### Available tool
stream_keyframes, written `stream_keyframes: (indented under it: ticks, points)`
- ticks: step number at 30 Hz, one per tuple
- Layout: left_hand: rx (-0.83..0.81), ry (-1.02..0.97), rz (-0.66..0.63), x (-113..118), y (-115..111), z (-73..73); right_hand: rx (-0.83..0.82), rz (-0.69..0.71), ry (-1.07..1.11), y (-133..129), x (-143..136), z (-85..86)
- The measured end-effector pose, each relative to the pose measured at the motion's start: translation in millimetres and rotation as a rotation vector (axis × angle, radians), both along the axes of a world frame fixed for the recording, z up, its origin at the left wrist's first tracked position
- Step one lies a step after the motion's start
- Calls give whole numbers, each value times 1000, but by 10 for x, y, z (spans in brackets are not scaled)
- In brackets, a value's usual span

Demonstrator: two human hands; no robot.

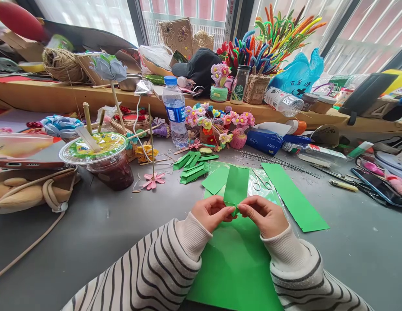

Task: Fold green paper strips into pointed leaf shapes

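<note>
Between my two hands is a green paper strip (237, 183), its near end folded to a point. My left hand (214, 212) pinches the left side of the folded end, and my right hand (265, 215) pinches the right side. Beneath them lies a large green sheet (235, 268) with a clear plastic wrapper at its far end. A small green piece (216, 179) rests left of the strip. Scissors (262, 181) lie just beyond my right hand, and a long green strip (296, 198) is to the right.
Several folded green paper pieces (193, 167) lie ahead to the left, near a pink paper flower (153, 180) on a stick. A drink cup (112, 168) and a water bottle (175, 114) stand farther left. Thin wires (279, 162) and a phone (381, 186) are on the right.
</note>
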State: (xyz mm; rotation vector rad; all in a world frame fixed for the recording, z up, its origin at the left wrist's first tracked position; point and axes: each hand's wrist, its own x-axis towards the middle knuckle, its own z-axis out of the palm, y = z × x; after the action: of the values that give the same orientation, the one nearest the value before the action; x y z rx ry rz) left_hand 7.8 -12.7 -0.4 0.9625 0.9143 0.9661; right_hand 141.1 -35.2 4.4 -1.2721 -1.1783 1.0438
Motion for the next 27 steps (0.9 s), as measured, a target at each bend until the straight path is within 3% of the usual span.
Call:
stream_keyframes:
  ticks: [27]
  points:
    - [-47,-56,-67,2,6,-14,54,-21,25,-6,-6,-47]
